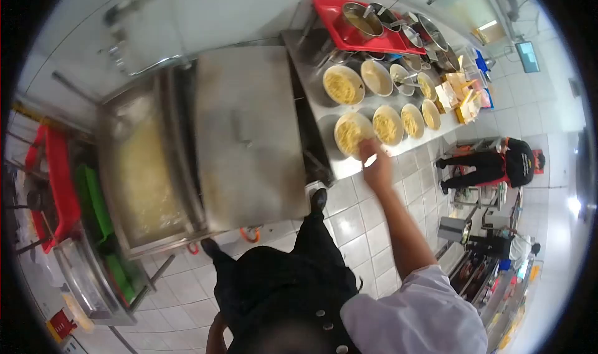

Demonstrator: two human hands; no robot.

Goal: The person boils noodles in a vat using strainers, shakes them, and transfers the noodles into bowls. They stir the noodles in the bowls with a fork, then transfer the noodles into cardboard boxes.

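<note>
My right hand (374, 160) reaches over the near rim of a noodle bowl (347, 132), at the near left end of a row on the steel table. Its fingers are bent together, and a small pale patch shows by them; I cannot make out what they hold. Beside that bowl stand more bowls of yellow noodles, a second bowl (387, 127) and a third bowl (412, 121) among them. Behind, another noodle bowl (342, 85) stands next to a bowl of pale contents (377, 78). At the bottom left only part of my left arm (218, 334) shows; the hand is hidden.
A red tray (330, 19) with pots stands at the table's back. Left are a steel lid (246, 167) and a vat of cloudy yellowish liquid (146, 167). Green trays (93, 195) are farther left. Two people, one in black (519, 161), are at the right.
</note>
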